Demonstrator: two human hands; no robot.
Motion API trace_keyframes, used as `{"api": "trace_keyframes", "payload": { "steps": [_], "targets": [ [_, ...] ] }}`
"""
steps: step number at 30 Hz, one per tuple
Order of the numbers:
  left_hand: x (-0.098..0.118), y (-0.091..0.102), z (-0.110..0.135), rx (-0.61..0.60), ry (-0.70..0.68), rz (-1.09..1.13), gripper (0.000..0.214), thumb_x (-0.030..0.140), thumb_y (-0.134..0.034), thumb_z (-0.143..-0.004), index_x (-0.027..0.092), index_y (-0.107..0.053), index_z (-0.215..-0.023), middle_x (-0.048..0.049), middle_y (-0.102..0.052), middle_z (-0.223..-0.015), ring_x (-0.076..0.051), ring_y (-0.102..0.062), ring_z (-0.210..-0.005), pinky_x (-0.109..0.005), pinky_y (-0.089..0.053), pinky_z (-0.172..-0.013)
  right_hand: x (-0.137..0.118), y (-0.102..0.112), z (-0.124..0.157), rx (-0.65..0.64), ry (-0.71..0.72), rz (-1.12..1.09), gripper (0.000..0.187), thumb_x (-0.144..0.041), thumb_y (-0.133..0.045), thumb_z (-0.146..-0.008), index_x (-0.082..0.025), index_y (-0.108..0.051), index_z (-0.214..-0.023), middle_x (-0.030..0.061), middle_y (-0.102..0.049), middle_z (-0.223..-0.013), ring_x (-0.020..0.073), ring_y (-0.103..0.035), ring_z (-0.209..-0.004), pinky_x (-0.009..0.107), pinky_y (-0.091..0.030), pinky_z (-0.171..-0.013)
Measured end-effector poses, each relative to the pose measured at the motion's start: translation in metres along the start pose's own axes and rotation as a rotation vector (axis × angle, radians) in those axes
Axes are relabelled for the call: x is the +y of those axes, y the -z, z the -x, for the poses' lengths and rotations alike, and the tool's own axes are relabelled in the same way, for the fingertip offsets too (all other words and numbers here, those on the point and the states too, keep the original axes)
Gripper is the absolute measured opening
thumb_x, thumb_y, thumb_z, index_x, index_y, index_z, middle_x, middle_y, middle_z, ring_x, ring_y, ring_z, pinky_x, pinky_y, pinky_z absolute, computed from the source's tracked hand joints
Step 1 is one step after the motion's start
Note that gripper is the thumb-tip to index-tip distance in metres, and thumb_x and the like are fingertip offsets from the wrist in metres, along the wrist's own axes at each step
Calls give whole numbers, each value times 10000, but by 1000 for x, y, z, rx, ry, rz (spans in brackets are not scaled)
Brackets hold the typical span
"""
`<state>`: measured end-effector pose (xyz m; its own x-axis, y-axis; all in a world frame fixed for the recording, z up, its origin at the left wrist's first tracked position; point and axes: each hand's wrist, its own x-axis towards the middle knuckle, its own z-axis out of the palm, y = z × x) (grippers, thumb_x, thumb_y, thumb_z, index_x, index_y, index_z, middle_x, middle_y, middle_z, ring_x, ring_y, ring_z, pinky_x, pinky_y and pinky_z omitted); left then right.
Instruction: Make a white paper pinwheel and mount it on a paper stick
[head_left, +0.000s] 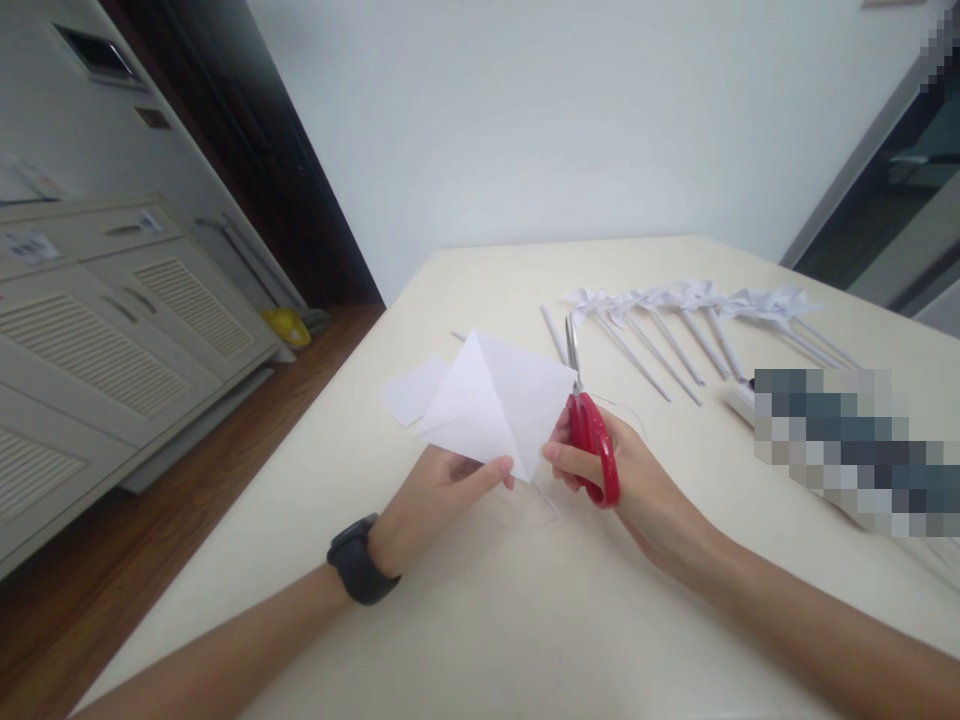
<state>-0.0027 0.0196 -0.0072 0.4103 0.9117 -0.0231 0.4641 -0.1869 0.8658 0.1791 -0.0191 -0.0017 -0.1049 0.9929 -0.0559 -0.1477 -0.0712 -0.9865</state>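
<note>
My left hand (439,495), with a black watch on its wrist, pinches the near corner of a folded white paper sheet (499,400) held just above the cream table (525,620). My right hand (630,475) grips red-handled scissors (589,430), whose blades point away from me along the paper's right edge. The blades look closed or nearly closed. A second white paper piece (409,392) lies flat on the table behind the folded sheet.
Several white paper pinwheels on sticks (675,320) lie in a row at the far right of the table. A blurred patch (847,450) covers something at the right. White cabinets (112,330) and wooden floor (150,520) are to the left.
</note>
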Motion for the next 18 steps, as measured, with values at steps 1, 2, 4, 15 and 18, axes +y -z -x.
{"api": "trace_keyframes", "payload": {
  "steps": [1, 2, 4, 15, 18],
  "targets": [
    [0, 1, -1, 21, 10, 15, 271, 355, -513, -772, 161, -608, -609, 19, -543, -536, -106, -450, -497, -219, -352, -499, -2, 1, 0, -28, -14, -26, 152, -292, -577, -770, -197, -458, -780, -30, -516, -680, 91, -457, -567, 217, -343, -498],
    [0, 3, -2, 44, 25, 31, 284, 352, -500, -777, 158, -590, -588, 30, -482, -485, -100, -407, -467, -225, -343, -499, -3, 2, 0, -65, -34, -55, 151, -312, -549, -792, -194, -458, -765, -23, -525, -676, 94, -463, -563, 223, -350, -506],
    [-1, 6, -5, 87, 47, 69, 306, 347, -475, -785, 156, -557, -560, 53, -361, -431, -91, -328, -436, -235, -326, -497, -7, 4, 1, -156, -85, -103, 204, -368, -484, -830, -192, -452, -733, -13, -533, -651, 108, -477, -553, 236, -365, -505],
    [1, 18, -5, 229, 30, 217, 396, 360, -452, -794, 186, -320, -463, 64, -193, -455, -73, -195, -434, -237, -179, -429, -14, -1, 13, -434, -181, 118, 322, -464, -408, -860, -187, -403, -695, -26, -486, -647, 98, -480, -549, 252, -380, -550],
    [2, 18, -3, 270, 31, 167, 387, 380, -437, -793, 184, -344, -472, 60, -200, -459, -75, -201, -435, -239, -180, -432, -13, -3, 16, -493, -191, 195, 288, -470, -457, -835, -192, -432, -761, -9, -516, -747, 126, -530, -677, 279, -418, -665]
  ]
}}
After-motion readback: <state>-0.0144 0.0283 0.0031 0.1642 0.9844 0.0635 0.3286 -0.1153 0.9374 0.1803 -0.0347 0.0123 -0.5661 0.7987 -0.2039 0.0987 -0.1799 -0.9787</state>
